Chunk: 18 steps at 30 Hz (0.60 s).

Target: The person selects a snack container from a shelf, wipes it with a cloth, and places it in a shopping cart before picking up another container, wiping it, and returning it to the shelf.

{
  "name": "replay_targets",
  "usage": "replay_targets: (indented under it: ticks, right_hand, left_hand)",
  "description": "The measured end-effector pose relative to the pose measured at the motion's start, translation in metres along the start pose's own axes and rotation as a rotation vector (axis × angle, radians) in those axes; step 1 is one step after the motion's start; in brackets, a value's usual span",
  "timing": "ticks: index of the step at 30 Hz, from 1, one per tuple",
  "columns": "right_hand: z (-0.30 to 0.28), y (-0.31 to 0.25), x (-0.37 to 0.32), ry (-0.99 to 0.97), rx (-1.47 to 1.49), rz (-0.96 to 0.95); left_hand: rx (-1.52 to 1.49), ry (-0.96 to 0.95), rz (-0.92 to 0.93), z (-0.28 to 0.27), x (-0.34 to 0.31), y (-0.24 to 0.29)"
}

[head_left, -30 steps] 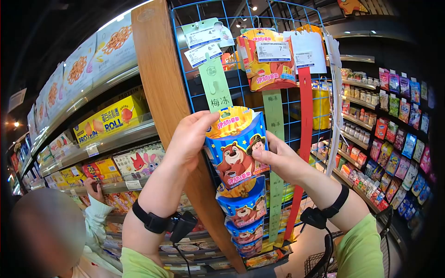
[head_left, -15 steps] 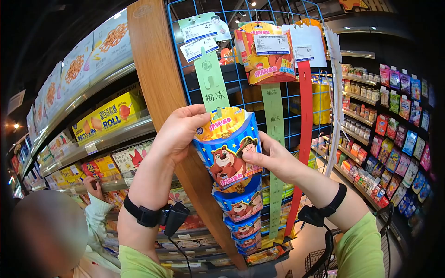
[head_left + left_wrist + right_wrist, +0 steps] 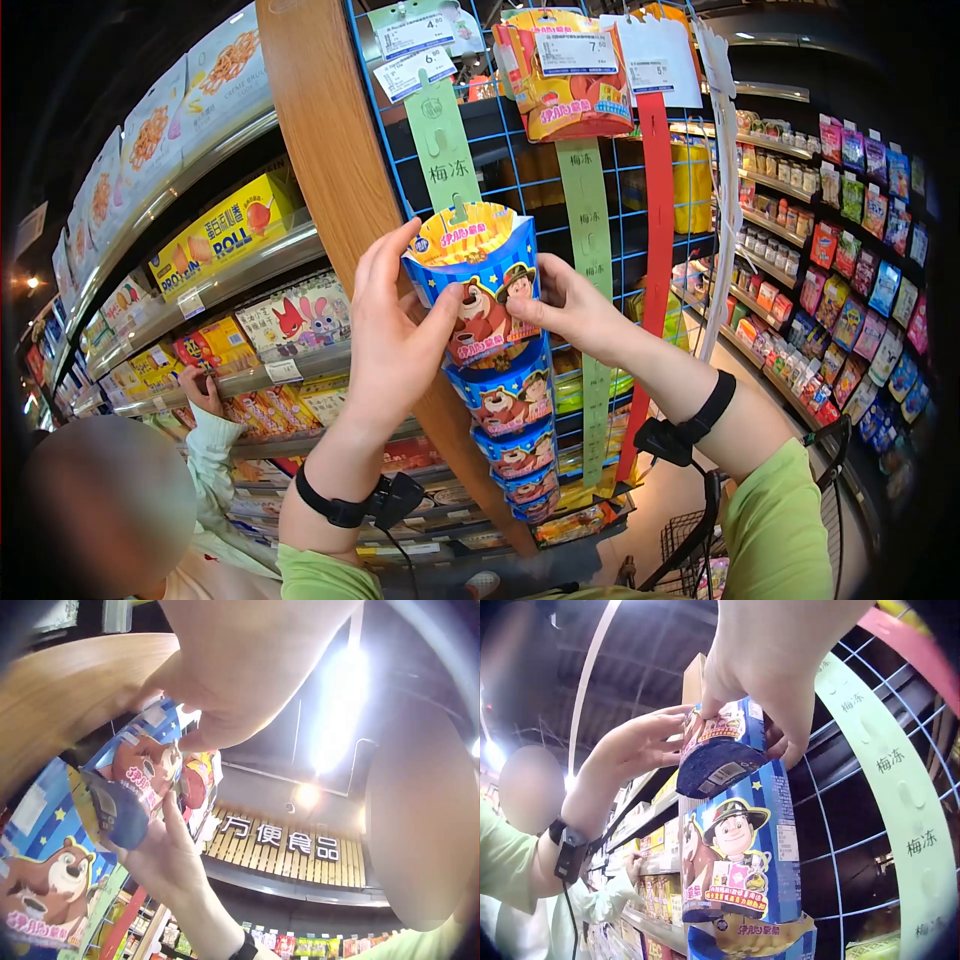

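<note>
The top blue bear snack pack [image 3: 470, 270] hangs on a green strip [image 3: 440, 160], above several matching packs [image 3: 505, 395]. My left hand [image 3: 395, 335] holds its left side, thumb on the front and fingers reaching behind the edge. On the lower right side my right hand [image 3: 580, 310] pinches the pack, thumb on the front. In the right wrist view the pack's dark underside [image 3: 718, 769] shows between the left hand [image 3: 641, 742] and the right hand [image 3: 769, 667]. The left wrist view shows both hands at the pack [image 3: 142, 769].
A blue wire rack [image 3: 520, 185] holds an orange pack [image 3: 565, 85], a red strip [image 3: 655, 220] and price tags. The wooden post [image 3: 330, 150] and shelves of boxes stand left, where another person's hand [image 3: 202, 390] touches a shelf. Shelves of bags and a cart [image 3: 680, 550] are right.
The left hand has moved from the pack's upper left corner down its side, with the thumb now on the front. The pack and rack appear lower and higher respectively, shifted left in view.
</note>
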State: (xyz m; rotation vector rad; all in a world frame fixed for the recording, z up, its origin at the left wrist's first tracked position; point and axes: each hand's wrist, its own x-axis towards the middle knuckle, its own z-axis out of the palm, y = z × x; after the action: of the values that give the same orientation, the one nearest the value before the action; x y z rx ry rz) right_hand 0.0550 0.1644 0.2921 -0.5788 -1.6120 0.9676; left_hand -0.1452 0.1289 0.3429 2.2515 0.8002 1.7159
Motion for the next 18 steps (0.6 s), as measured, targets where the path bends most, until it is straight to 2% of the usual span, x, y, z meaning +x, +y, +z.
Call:
replay_targets:
  ticks: [1, 5, 16, 18]
  right_hand:
    - [0.000, -0.003, -0.001, -0.006, -0.015, 0.000]
    - [0.002, -0.003, 0.000, 0.030, -0.039, -0.005]
    - [0.009, 0.003, -0.001, 0.113, -0.037, -0.043]
    - [0.009, 0.004, -0.006, 0.160, -0.097, -0.152]
  left_hand:
    - [0.091, 0.033, 0.069, 0.001, -0.004, -0.002]
    - [0.122, 0.032, -0.005, 0.004, -0.011, -0.005]
    - [0.168, 0.127, 0.054, 0.010, -0.015, -0.018]
    - [0.239, 0.167, 0.049, 0.007, -0.021, -0.006]
